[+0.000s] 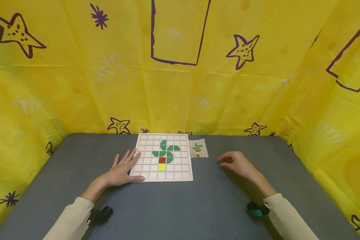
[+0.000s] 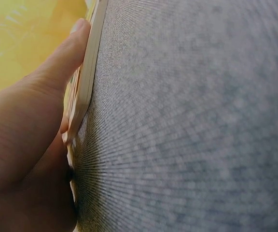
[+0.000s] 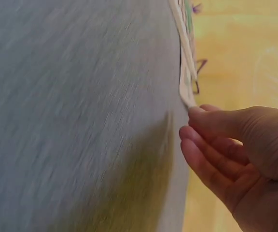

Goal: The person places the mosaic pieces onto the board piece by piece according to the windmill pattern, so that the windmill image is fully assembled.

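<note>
A white square grid board (image 1: 183, 167) lies on the table. Green rounded pieces (image 1: 169, 157) form a leafy pattern on it, with a red square (image 1: 162, 160) and a yellow square (image 1: 162, 167) one below the other beneath them. My left hand (image 1: 123, 170) rests spread over the board's left side, thumb along the near edge; the left wrist view shows that thumb (image 2: 64, 60) against the wooden rim. To the right of the board, my right hand (image 1: 238, 164) hovers with curled fingers, thumb and fingertips close together. I cannot tell whether they pinch a small piece.
A small pattern card (image 1: 205, 153) lies against the board's right edge, printed with a similar green, red and yellow figure. Something red (image 1: 257, 169) shows partly behind the right wrist. A yellow patterned cloth (image 1: 180, 96) hangs around the grey table (image 1: 168, 213).
</note>
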### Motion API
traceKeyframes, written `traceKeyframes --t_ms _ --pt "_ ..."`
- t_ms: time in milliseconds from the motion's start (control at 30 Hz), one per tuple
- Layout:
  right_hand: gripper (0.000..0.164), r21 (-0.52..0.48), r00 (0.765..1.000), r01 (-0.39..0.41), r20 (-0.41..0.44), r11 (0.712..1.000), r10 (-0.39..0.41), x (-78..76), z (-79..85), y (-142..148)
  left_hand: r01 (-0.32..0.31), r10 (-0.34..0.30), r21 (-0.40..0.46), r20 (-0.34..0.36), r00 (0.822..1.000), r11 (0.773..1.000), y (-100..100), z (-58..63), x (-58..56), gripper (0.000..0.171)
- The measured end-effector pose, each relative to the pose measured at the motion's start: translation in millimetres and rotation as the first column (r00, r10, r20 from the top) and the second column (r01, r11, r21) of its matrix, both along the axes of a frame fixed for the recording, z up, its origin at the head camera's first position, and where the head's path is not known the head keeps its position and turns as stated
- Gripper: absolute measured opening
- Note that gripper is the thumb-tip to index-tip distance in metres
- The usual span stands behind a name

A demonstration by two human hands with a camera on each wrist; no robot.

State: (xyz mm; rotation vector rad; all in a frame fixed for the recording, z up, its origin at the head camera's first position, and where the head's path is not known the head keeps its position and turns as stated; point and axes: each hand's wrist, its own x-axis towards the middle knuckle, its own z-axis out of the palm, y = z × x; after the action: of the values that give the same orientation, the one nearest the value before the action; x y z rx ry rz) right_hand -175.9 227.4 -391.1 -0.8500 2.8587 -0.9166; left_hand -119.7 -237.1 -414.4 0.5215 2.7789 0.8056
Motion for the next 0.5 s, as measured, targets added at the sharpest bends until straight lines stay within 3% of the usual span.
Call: traceKeyframes --t_ms 200,400,500 --pt "0.024 0.033 1.0 -0.013 0.001 0.999 0.013 8.5 5.3 31 0.016 -0.015 0.017 -0.04 0.999 1.0 1 -4.1 3.1 0.103" --pt "0.05 0.2 0.998 0.051 0.037 0.978 -0.059 17.8 18.8 64 0.002 -0.002 0.002 -0.01 1.0 1.0 3 -0.5 2.4 0.103" --pt "0.053 0.243 0.998 0.039 0.032 0.969 -0.048 19.4 18.7 78 -0.006 0.006 -0.016 0.0 1.0 1.0 2 2.8 2.0 0.104"
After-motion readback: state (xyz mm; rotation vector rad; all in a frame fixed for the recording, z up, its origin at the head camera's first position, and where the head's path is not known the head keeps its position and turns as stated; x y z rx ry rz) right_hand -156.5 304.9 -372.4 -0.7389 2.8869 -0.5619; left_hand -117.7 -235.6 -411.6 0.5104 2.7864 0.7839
